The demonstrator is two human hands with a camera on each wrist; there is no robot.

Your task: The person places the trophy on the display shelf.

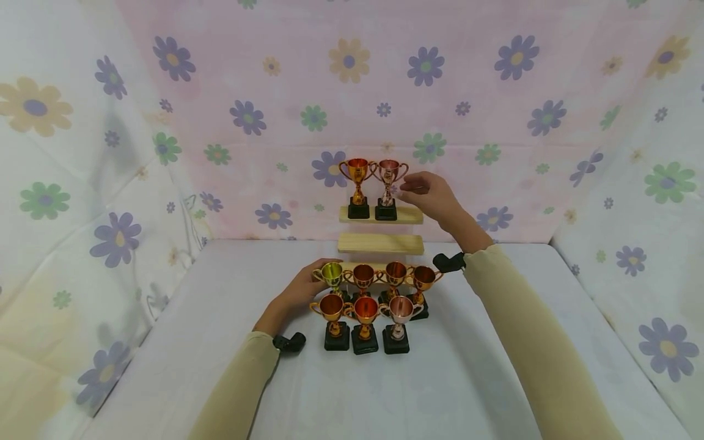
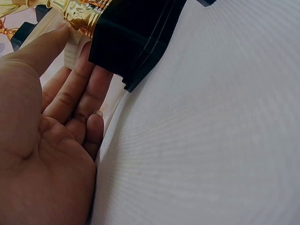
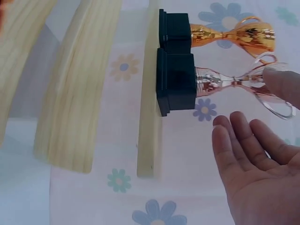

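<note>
My right hand (image 1: 431,194) is beside the rose-gold trophy cup (image 1: 387,174) standing upright on the top wooden shelf (image 1: 409,216). In the right wrist view its fingers (image 3: 246,145) are spread apart from the cup, and the thumb overlaps the cup's bowl; whether it touches is unclear. An orange-gold trophy cup (image 1: 358,174) stands just left of it. Lower down, my left hand (image 1: 301,287) is at the left end of the lowest shelf (image 1: 352,266), beside a yellow-gold trophy cup (image 1: 332,273). In the left wrist view the thumb lies close to that cup's stem, with loosely bent fingers behind its black base (image 2: 136,37).
A bare middle shelf (image 1: 381,243) lies between the upper and lower ones. Bronze trophy cups (image 1: 396,273) stand right of the yellow-gold one. Nearer on the white tabletop (image 1: 429,397) are three more cups, the rightmost rose-gold (image 1: 400,307). Flowered cloth (image 1: 291,91) hangs behind.
</note>
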